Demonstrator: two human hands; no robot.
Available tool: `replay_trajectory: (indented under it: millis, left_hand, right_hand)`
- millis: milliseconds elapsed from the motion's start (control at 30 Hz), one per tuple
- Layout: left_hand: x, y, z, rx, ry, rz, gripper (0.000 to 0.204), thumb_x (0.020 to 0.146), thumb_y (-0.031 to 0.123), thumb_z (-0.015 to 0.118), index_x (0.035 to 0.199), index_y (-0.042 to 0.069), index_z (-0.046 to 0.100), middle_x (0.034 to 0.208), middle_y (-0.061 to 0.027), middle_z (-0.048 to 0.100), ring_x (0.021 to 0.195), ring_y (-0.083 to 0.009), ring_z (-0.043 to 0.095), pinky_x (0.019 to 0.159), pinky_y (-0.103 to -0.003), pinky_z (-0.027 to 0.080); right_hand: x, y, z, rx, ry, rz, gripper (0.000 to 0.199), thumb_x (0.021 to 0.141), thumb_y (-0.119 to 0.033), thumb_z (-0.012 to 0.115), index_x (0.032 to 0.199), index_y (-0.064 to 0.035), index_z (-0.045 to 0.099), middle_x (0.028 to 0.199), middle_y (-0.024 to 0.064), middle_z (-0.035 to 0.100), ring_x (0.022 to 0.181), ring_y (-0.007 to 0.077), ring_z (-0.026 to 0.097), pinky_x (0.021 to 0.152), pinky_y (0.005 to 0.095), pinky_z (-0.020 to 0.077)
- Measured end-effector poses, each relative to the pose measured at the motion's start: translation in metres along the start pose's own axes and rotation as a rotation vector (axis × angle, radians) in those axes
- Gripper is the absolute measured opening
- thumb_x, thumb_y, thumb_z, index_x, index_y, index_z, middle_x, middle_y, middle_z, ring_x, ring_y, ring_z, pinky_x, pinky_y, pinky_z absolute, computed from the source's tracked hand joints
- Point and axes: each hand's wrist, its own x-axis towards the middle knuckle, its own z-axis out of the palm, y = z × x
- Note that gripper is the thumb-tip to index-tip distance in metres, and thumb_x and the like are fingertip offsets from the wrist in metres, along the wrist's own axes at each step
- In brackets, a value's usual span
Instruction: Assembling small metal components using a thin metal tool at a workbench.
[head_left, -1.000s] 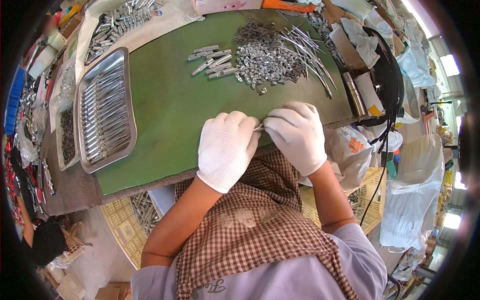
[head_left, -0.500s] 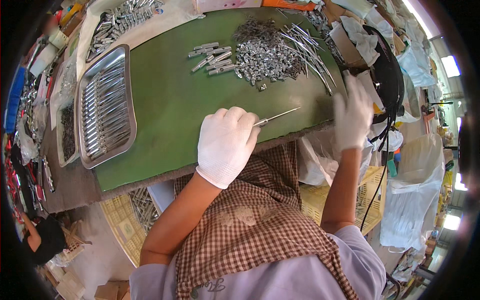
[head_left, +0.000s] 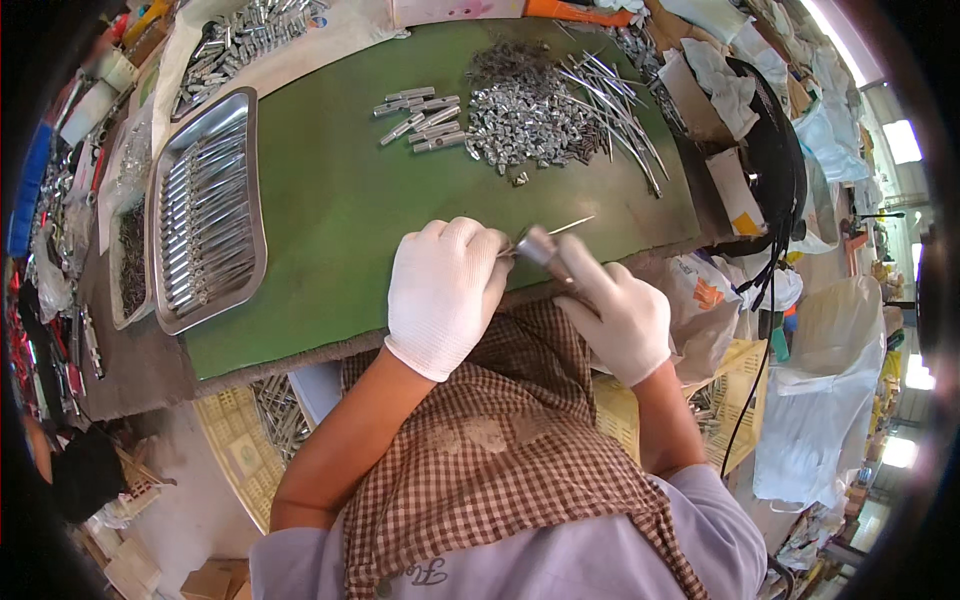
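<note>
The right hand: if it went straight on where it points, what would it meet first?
Probably the thin metal rod held by the left hand, though one view leaves depth unclear.

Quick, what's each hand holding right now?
Left hand: closed, pinching a thin metal rod.
Right hand: closed, gripping a blurred metal cylinder.

A crate (head_left: 236, 455) (yellow) is below and left of the fingers (head_left: 462, 231). A white sack (head_left: 815, 405) is well to their right.

L hand (head_left: 440, 295) grips thin rod (head_left: 576, 223); R hand (head_left: 625, 320) w/ metal cyl. (head_left: 536, 244) nr it
</note>
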Motion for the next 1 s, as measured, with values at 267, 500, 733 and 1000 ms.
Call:
replay_trajectory:
  millis: [267, 500, 733, 1000]
  left_hand:
    - [-0.006, 0.001, 0.003, -0.024, 0.016, 0.001, 0.016, 0.076, 0.011, 0.075, 0.089, 0.009, 0.067, 0.084, -0.0084, 0.063, 0.077, -0.0312, 0.06, 0.07, -0.043, 0.045]
    - [0.0, -0.001, 0.005, 0.038, 0.044, 0.01, 0.015, 0.076, 0.01, 0.076, 0.088, 0.009, 0.067, 0.084, -0.009, 0.063, 0.077, -0.0319, 0.06, 0.07, -0.043, 0.045]
    - [-0.005, 0.003, 0.0, -0.007, 0.0, 0.012, 0.014, 0.077, 0.011, 0.075, 0.087, 0.008, 0.068, 0.083, -0.0092, 0.064, 0.077, -0.0323, 0.061, 0.069, -0.044, 0.046]
    - [-0.003, 0.003, 0.0, 0.047, 0.031, 0.021, 0.009, 0.078, 0.012, 0.074, 0.084, 0.008, 0.069, 0.081, -0.0085, 0.064, 0.077, -0.0313, 0.061, 0.069, -0.044, 0.046]
  right_hand:
    - [-0.008, -0.014, -0.002, 0.146, 0.018, 0.087, 0.074, 0.079, -0.022, 0.08, 0.147, -0.015, 0.051, 0.084, 0.0151, 0.071, 0.072, 0.0342, 0.07, 0.064, 0.039, 0.0558]
    - [0.0, -0.017, -0.002, 0.123, -0.073, 0.235, 0.077, 0.081, -0.02, 0.078, 0.15, -0.0191, 0.045, 0.087, 0.0157, 0.072, 0.075, 0.0334, 0.071, 0.065, 0.0412, 0.0555]
    - [-0.009, -0.019, 0.01, 0.314, 0.009, 0.144, 0.077, 0.082, -0.019, 0.078, 0.152, -0.0166, 0.044, 0.087, 0.0179, 0.071, 0.075, 0.0346, 0.071, 0.067, 0.0413, 0.0562]
    - [-0.011, -0.018, 0.007, 0.377, 0.223, 0.074, 0.076, 0.082, -0.018, 0.077, 0.151, -0.0135, 0.046, 0.093, 0.018, 0.072, 0.077, 0.0352, 0.071, 0.068, 0.0416, 0.0567]
